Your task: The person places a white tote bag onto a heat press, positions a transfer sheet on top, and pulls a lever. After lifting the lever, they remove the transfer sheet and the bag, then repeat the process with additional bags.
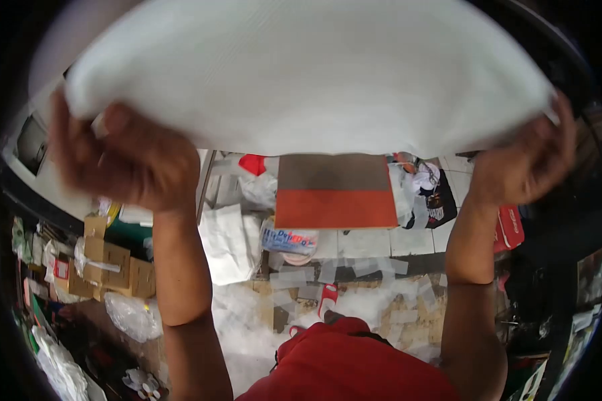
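A large white sheet (314, 80) spans the top of the head view, raised in front of me and slightly blurred. My left hand (124, 157) has its fingers curled at the sheet's lower left corner. At the lower right corner, the sheet's edge lies in my right hand (532, 157), whose fingers are bent and blurred. Below the sheet's lower edge is a board (336, 208), orange in its near part and grey-brown in its far part. The sheet hides whatever lies farther back.
White bags (229, 244) and a printed blue and white pack (289, 242) lie left of the board. A black bag (440, 204) and a red Coca-Cola item (510, 228) are at right. Cardboard boxes (107, 260) stand at left; pale scraps (291, 277) litter the floor.
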`<state>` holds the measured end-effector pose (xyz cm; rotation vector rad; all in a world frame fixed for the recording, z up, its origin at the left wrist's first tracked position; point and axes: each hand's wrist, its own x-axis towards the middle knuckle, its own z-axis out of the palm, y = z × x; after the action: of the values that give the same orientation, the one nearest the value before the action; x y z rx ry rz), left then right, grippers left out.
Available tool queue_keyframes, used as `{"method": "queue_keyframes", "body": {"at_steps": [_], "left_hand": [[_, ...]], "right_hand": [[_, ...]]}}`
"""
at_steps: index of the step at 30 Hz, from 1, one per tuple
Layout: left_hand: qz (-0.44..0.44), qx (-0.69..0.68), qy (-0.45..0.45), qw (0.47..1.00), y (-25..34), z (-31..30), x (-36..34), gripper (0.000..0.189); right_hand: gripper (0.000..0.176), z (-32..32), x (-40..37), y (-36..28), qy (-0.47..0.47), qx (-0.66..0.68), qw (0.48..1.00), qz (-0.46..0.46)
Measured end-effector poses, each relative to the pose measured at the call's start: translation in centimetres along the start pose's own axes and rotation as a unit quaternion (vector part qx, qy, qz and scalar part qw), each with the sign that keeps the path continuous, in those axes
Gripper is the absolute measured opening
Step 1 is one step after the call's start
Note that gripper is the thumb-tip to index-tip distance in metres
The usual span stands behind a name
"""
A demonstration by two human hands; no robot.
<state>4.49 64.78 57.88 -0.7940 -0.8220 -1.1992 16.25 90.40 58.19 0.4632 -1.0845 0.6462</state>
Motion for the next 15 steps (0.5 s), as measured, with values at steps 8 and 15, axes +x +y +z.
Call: {"method": "queue_keyframes", "body": {"at_steps": [8, 15], "left_hand": [[-0.424, 0.287, -0.671, 0.536, -10.1, -5.6, -38.1, 0.043], [-0.424, 0.342, -0.559, 0.625, -6.1, -10.9, -44.9, 0.039]], "right_hand": [[0.027, -15.0, -32.5, 18.2, -0.493, -0.306, 0.679, 0.450], [0.021, -19.1, -38.3, 14.3, -0.435, -0.319, 0.748, 0.386]]}}
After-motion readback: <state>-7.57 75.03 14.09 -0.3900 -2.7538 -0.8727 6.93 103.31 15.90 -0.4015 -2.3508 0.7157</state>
